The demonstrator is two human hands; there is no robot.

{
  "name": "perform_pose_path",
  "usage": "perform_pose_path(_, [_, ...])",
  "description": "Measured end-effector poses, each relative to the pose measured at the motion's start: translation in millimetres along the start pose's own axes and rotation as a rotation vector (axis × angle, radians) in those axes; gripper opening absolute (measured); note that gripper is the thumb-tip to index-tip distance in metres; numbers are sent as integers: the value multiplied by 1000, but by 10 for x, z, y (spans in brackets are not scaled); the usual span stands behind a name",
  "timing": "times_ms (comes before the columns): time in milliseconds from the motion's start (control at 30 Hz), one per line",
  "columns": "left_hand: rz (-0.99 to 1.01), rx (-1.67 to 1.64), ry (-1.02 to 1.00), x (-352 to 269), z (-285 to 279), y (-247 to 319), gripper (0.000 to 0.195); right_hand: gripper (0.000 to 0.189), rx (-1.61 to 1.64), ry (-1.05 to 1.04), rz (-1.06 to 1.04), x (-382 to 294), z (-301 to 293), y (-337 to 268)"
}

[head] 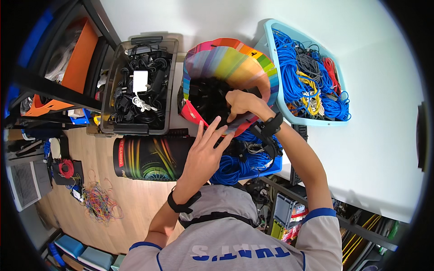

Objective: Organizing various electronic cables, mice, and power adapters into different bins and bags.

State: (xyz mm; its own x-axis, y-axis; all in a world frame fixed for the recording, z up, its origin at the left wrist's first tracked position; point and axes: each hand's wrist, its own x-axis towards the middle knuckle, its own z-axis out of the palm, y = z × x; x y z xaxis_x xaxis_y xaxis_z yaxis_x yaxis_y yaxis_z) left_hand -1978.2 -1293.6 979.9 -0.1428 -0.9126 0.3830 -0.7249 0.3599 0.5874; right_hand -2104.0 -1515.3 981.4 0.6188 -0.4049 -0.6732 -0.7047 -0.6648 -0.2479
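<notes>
A rainbow-striped bag (234,57) stands with its mouth wide, a tangle of dark items (208,98) inside, too shadowed to name. My right hand (242,105) reaches over the near rim into it, fingers bent close to the dark items; whether they grip anything is hidden. Fingers spread, my left hand (206,154) lies at the bag's near rim, back upward, its fingertips beside a red part of the edge. Just below the bag, a blue bin (264,172) holds coiled blue cables (229,169).
Left of the bag sits a clear grey box (173,84) of black power adapters with a white adapter (140,81) on top. A light-blue tub (274,54) of coiled cables stands right. A rolled gaming mat (152,157) lies below the grey box. Tangled wires (100,201) lie on the floor.
</notes>
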Motion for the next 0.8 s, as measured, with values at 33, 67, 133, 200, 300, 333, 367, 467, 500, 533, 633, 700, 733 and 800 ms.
perform_pose_path(33, [9, -3, -4, 10, 4, 7, 43, 53, 5, 5, 7, 55, 59, 115])
perform_pose_path(67, [11, 0, -10, 18, 6, 15, 44, 50, 51, 107, -31, 147, 168, 272])
perform_pose_path(133, [9, 11, -16, 2, -3, 0, 44, 42, 120, 205, -2, 189, 180, 282])
perform_pose_path(200, [17, 19, -42, -14, -19, -10, 47, 41, 98, 262, 56, 223, 190, 294])
perform_pose_path(300, [36, 1, -53, -45, -68, -31, 48, 40, 79, 406, 84, 153, 230, 272])
perform_pose_path(333, [37, 4, -54, -76, -81, -39, 48, 40, 82, 491, 52, 88, 230, 229])
perform_pose_path(367, [27, -20, -50, -120, -93, -43, 50, 40, 85, 494, 52, 19, 215, 204])
perform_pose_path(467, [16, -60, -41, -202, -109, -15, 53, 35, 94, 540, 20, -345, 100, 122])
perform_pose_path(500, [4, -74, -31, -229, -123, 4, 55, 37, 118, 650, -12, -478, 109, 140])
perform_pose_path(533, [-5, -71, -34, -255, -145, 18, 55, 38, 143, 757, -49, -622, 65, 82])
perform_pose_path(633, [-32, -84, -8, -316, -113, 76, 55, 31, 350, 840, 14, -1215, 0, -17])
perform_pose_path(700, [-36, -81, 21, -312, -61, 140, 51, 31, 448, 982, 18, -1594, 105, 2])
perform_pose_path(733, [-37, -111, 67, -331, -24, 162, 46, 31, 449, 1025, 29, -1776, 155, -5])
perform_pose_path(800, [-68, -126, 149, -330, 28, 289, 37, 27, 632, 1130, 44, -2014, 345, 17])
